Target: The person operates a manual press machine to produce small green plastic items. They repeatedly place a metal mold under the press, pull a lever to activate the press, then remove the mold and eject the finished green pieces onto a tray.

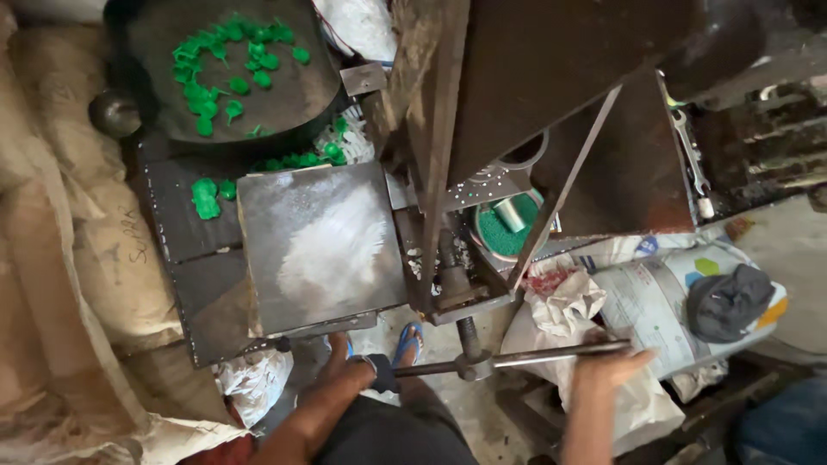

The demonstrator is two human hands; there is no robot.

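My left hand (pixel 357 368) grips the dark padded left end of a horizontal metal bar (pixel 517 357) at the bottom of a rusty hand press (pixel 448 258). My right hand (pixel 607 366) holds the bar's right end. The bar crosses a threaded screw shaft (pixel 468 331) below the press frame. A worn steel plate (pixel 320 245) dusted with white powder lies left of the press. Green plastic caps (pixel 228 65) are scattered in a dark pan (pixel 293 103) at the upper left. A round tub of green granules (pixel 508 228) with a small metal cylinder sits behind the press.
Stacked tan sacks (pixel 86 241) fill the left side. White bags (pixel 637 301) and a dark cap (pixel 728 301) lie at the right. A spanner (pixel 689 146) rests on a brown metal surface. My feet in blue sandals (pixel 409 340) stand on the concrete floor.
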